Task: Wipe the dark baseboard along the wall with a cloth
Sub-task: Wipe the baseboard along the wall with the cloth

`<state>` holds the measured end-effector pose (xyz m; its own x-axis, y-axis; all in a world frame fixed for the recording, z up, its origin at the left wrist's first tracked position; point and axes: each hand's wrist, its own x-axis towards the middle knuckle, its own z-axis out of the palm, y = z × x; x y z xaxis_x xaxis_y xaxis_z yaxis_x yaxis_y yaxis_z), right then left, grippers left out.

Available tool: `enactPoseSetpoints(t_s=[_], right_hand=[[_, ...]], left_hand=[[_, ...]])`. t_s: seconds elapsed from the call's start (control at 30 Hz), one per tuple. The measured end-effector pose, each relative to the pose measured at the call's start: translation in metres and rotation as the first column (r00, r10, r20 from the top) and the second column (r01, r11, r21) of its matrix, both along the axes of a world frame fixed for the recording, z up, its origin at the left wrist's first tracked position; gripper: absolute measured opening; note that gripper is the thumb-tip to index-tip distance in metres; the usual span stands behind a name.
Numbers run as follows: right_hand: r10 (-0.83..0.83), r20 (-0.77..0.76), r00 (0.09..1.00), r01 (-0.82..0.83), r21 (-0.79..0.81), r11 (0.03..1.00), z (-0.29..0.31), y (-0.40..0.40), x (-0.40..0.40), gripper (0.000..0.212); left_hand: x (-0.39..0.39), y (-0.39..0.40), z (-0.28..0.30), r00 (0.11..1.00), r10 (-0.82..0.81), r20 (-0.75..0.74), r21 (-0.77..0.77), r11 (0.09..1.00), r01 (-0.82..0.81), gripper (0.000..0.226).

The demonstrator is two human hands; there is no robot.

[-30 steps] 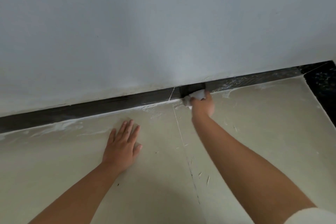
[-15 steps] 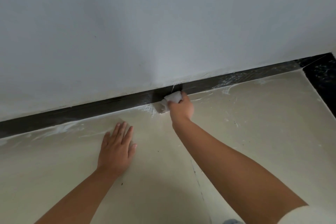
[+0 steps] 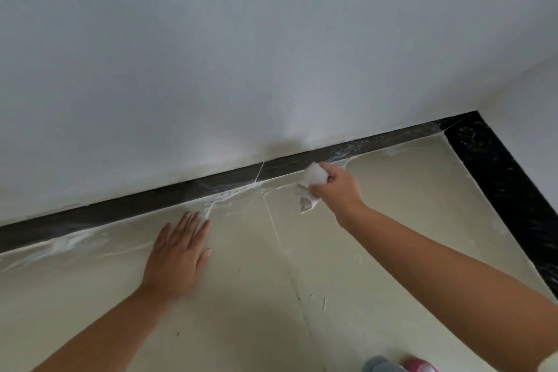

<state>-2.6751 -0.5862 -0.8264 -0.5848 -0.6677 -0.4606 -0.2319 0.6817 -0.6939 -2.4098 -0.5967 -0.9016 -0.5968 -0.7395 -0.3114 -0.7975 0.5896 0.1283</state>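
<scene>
A: Fingers of the left hand (image 3: 178,257) lie straight and flat on the floor (image 3: 90,296) at lower left of the frame, holding nothing. I take it for a prop

B: And further right?

A: Baseboard (image 3: 126,208) runs from the left edge up toward the upper right, under the wall (image 3: 241,54). White smears sit along its foot on the left and again past the centre, by the joint line. It looks hard and fixed, so it should bear firm pressure

B: Where's the cloth?

A: Right of centre. The right hand (image 3: 338,187) has its fingers curled round the cloth (image 3: 314,178), bunched into a white wad. One end touches the foot of the baseboard, or sits just beside it; I can't tell which. A loose tail hangs down onto the floor

B: How will it handle?

A: Soft, light and limp, I'd judge. It folds wherever you squeeze it, so hold it by the bunched middle and leave a pad beyond the fingertips. The tail could drag and spread the smears

B: Far right?

A: Dark speckled strip (image 3: 501,190) runs down the right side from the corner
</scene>
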Motion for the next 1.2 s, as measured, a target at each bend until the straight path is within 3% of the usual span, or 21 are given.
enactPoseSetpoints(t_s=[0.17,0.23,0.37,0.53,0.6,0.67,0.93,1.07,1.2], right_hand=[[-0.173,-0.175,0.969,0.169,-0.039,0.985,0.008,0.023,-0.077,0.059],[-0.201,-0.196,0.96,0.193,-0.058,0.98,0.003,0.028,-0.103,0.06],[-0.236,-0.223,0.946,0.222,-0.086,0.971,-0.01,0.034,-0.15,0.06],[-0.344,-0.12,0.931,0.321,-0.18,0.93,-0.014,0.014,-0.212,0.058],[-0.417,-0.151,0.896,0.38,-0.221,0.898,-0.012,0.008,-0.238,0.055],[-0.517,-0.085,0.852,0.479,-0.27,0.835,-0.013,0.005,-0.257,0.053],[-0.429,0.004,0.903,0.411,-0.29,0.864,-0.028,0.008,-0.269,0.053],[-0.444,0.036,0.895,0.436,-0.281,0.855,-0.034,-0.006,-0.266,0.055],[-0.49,0.044,0.871,0.476,-0.327,0.817,-0.037,-0.018,-0.244,0.05]], left_hand=[[-0.058,0.002,-0.013,0.997,-0.075,-0.021,0.026,0.997,0.076,0.051],[-0.079,0.005,-0.02,0.999,-0.043,-0.009,0.095,0.994,0.044,0.055],[-0.111,0.021,-0.018,0.999,-0.01,0.048,0.064,0.998,0.007,0.056],[-0.137,0.037,-0.006,0.986,0.079,0.146,0.124,0.987,-0.098,0.056],[-0.151,0.037,0.0,0.978,0.101,0.184,0.14,0.982,-0.128,0.058],[-0.167,0.037,0.001,0.969,0.134,0.208,0.138,0.977,-0.164,0.055],[-0.202,0.061,0.021,0.912,0.171,0.373,0.107,0.968,-0.225,0.054],[-0.2,0.053,0.026,0.911,0.079,0.405,0.125,0.982,-0.141,0.054],[-0.201,0.041,0.025,0.917,0.131,0.377,0.126,0.974,-0.191,0.055]])
